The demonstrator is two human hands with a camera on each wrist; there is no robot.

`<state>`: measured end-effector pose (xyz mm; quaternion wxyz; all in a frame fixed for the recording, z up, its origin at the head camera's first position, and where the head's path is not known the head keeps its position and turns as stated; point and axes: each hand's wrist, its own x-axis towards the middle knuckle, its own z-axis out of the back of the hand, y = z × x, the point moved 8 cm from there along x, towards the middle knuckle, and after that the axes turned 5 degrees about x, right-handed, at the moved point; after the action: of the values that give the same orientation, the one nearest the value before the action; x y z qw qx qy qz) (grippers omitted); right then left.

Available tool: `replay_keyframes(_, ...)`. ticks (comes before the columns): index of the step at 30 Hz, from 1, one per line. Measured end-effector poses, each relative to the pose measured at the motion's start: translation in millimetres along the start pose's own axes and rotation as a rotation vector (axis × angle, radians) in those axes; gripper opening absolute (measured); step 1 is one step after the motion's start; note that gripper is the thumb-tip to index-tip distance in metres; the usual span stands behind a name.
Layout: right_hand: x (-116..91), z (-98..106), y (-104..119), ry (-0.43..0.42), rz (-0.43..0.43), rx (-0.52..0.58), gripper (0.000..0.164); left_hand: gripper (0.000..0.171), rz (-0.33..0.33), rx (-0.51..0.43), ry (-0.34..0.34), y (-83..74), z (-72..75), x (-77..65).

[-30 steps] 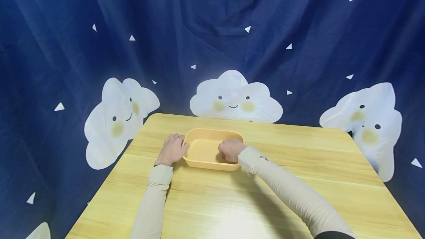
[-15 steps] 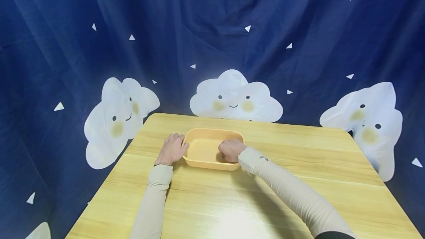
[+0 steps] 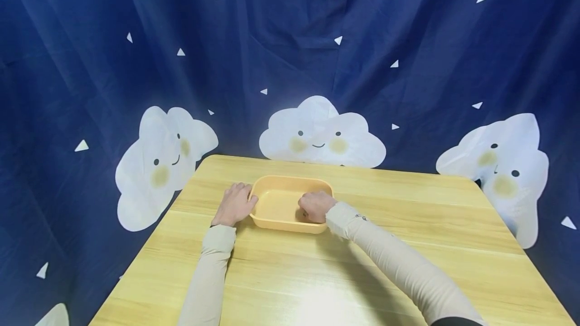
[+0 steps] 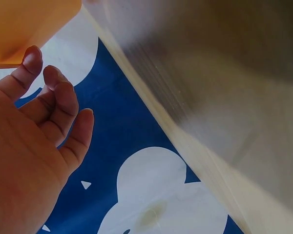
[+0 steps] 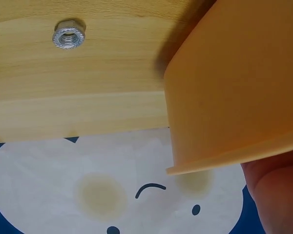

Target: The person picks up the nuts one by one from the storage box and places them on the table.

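Observation:
A light-orange plastic basin (image 3: 277, 205) stands on the table. My left hand (image 3: 234, 204) grips its left end, thumb over the rim and bent fingers outside; the left wrist view shows those fingers (image 4: 31, 61) close against the basin wall, the thumb hidden. My right hand (image 3: 316, 206) reaches down over the right rim into the basin with curled fingers. A small dark-grey thing (image 3: 304, 214) shows at its fingertips; I cannot tell what it is. In the right wrist view, a metal flange nut (image 5: 69, 35) lies on the table outside the basin wall (image 5: 234, 92).
The wooden table (image 3: 435, 235) has rounded far corners. A dark blue curtain (image 3: 290, 39) with white clouds and triangles hangs behind and beside it. The right sleeve (image 3: 385, 245) crosses the table and covers part of it in the head view.

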<state>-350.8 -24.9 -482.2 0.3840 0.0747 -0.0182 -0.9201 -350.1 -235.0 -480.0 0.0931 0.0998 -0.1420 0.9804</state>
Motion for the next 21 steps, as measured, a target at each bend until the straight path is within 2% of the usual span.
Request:
replay_keyframes(9, 1.0, -2.7, -3.8, 0.01, -0.008, 0.025, 0.031, 0.035, -0.001, -0.01, -0.001, -1.1, -0.3, -0.2)
replay_keyframes(21, -2.9, 0.2, -2.4, 0.04, 0.016, 0.117, 0.045, 0.032, -0.01, -0.009, -0.001, -0.2, -1.0, 1.1)
